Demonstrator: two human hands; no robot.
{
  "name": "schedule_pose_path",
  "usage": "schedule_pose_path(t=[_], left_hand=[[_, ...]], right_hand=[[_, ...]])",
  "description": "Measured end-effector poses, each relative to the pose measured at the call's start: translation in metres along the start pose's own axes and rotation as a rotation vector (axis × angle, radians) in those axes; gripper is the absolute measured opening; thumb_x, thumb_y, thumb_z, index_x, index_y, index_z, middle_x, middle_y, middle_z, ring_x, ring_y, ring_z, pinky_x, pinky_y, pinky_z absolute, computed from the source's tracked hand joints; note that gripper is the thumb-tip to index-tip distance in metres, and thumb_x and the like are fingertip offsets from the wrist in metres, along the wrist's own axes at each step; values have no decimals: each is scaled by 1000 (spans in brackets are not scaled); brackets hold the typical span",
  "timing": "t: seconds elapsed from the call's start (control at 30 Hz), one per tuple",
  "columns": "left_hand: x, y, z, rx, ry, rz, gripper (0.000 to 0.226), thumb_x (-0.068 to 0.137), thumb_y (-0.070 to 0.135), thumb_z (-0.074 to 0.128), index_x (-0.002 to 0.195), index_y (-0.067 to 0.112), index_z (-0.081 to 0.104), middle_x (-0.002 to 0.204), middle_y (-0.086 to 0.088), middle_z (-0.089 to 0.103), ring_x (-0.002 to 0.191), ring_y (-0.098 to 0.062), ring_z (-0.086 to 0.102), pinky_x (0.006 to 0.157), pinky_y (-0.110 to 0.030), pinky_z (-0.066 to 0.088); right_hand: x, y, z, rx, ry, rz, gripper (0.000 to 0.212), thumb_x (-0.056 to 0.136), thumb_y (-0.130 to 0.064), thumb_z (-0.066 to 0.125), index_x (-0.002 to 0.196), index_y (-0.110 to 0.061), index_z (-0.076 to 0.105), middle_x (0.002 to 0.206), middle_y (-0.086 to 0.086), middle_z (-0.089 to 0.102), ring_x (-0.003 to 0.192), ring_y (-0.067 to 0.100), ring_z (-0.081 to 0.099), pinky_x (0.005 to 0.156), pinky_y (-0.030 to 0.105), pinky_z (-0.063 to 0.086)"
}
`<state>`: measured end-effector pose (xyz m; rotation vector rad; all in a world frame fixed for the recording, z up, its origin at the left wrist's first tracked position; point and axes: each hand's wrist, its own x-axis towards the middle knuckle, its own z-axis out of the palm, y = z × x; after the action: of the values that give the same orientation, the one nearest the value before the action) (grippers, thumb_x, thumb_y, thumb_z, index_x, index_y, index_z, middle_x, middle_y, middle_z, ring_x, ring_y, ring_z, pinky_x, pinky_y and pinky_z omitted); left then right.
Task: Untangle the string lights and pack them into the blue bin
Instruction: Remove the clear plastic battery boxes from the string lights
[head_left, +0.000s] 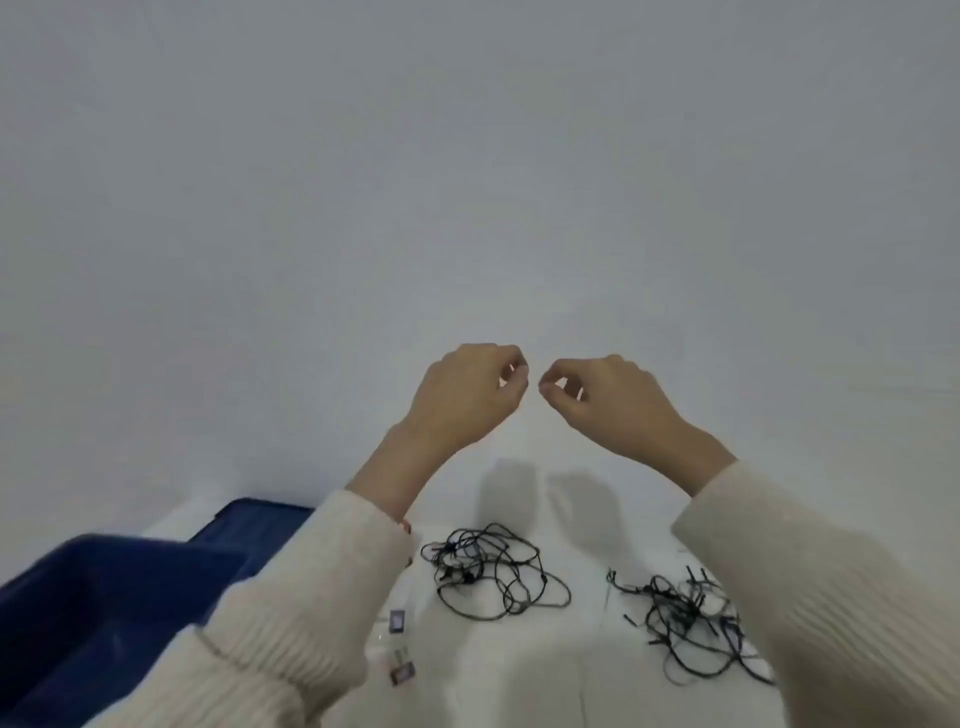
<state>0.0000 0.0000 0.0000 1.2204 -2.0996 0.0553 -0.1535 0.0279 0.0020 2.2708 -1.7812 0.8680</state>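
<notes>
My left hand (470, 395) and my right hand (602, 397) are raised side by side above the table, fingertips almost meeting. Each pinches thumb against forefinger, with a small dark speck at the pinch; the strand of string lights between them is too thin to make out. Below them on the white table (587, 519) lie two tangles of dark string lights: a looser one (493, 571) in the middle and a tighter one (685, 618) partly under my right sleeve. The blue bin (98, 603) stands at the lower left, partly hidden by my left sleeve.
The bin's blue lid (249, 525) lies behind the bin. Small clear pieces with dark ends (399, 621) (402, 673) lie beside my left sleeve. A plain pale wall fills the background.
</notes>
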Motion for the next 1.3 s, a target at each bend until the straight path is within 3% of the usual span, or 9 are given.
schedule_pose_path(t=[0.3, 0.43, 0.57, 0.7, 0.83, 0.9, 1.03, 1.23, 1.3], left_hand=[[-200, -75, 64, -75, -215, -427, 25, 93, 32, 45, 108, 26, 65, 107, 10, 66, 99, -11, 58, 84, -31, 46], [-269, -78, 85, -80, -293, -528, 28, 96, 32, 41, 115, 28, 61, 114, 13, 62, 109, -7, 49, 86, -20, 37], [-300, -74, 95, -89, -300, -573, 26, 95, 31, 42, 111, 28, 62, 112, 11, 63, 107, -8, 49, 85, -17, 35], [-309, -72, 98, -150, -319, -615, 27, 94, 31, 45, 114, 27, 63, 113, 11, 65, 110, -6, 53, 90, -19, 38], [-302, -72, 70, -375, -370, -713, 29, 92, 36, 52, 116, 27, 66, 106, 13, 69, 93, 2, 61, 85, -12, 44], [-293, -73, 45, -562, -397, -740, 27, 92, 38, 54, 110, 26, 69, 98, 8, 72, 84, -3, 65, 83, -18, 50], [-267, -69, -9, -877, -339, -744, 27, 92, 34, 51, 109, 26, 70, 94, -4, 72, 71, -12, 63, 80, -25, 52], [-230, -55, -48, -979, 19, -585, 35, 84, 36, 49, 112, 26, 67, 63, 1, 60, 52, -9, 45, 60, -20, 45], [-217, -54, -46, -898, 172, -539, 34, 87, 36, 46, 113, 26, 66, 59, 1, 55, 51, -9, 43, 58, -17, 43]], right_hand=[[-109, -44, 166, -6, -613, -194, 33, 90, -26, 44, 121, -31, 55, 119, -2, 60, 115, 19, 52, 92, 30, 40], [-150, -57, 202, -128, -866, -297, 47, 87, -20, 48, 134, -24, 44, 129, 5, 48, 124, 22, 42, 95, 32, 36], [-168, -57, 217, -352, -916, -373, 40, 94, -24, 44, 131, -11, 40, 134, 12, 41, 126, 25, 37, 96, 35, 33], [-166, -55, 216, -368, -961, -406, 35, 89, -17, 49, 123, -10, 44, 125, 10, 51, 117, 26, 46, 88, 34, 34], [-144, -56, 187, 86, -1152, -225, 37, 78, -26, 66, 113, -24, 54, 99, -3, 58, 93, 17, 56, 78, 27, 42], [-132, -60, 168, 373, -1183, -154, 26, 77, -26, 72, 99, -27, 60, 83, -7, 60, 74, 7, 57, 75, 25, 48], [-117, -66, 136, 1100, -1143, 48, 23, 75, -17, 70, 95, -9, 64, 75, 3, 61, 63, 15, 57, 62, 25, 48], [-101, -97, 109, 1700, -898, 250, 33, 75, -14, 61, 106, -4, 63, 55, -9, 51, 40, 2, 36, 40, 13, 26], [-97, -106, 103, 1929, -833, 333, 43, 62, -9, 77, 103, -1, 68, 62, -4, 54, 42, 4, 37, 40, 14, 27]])
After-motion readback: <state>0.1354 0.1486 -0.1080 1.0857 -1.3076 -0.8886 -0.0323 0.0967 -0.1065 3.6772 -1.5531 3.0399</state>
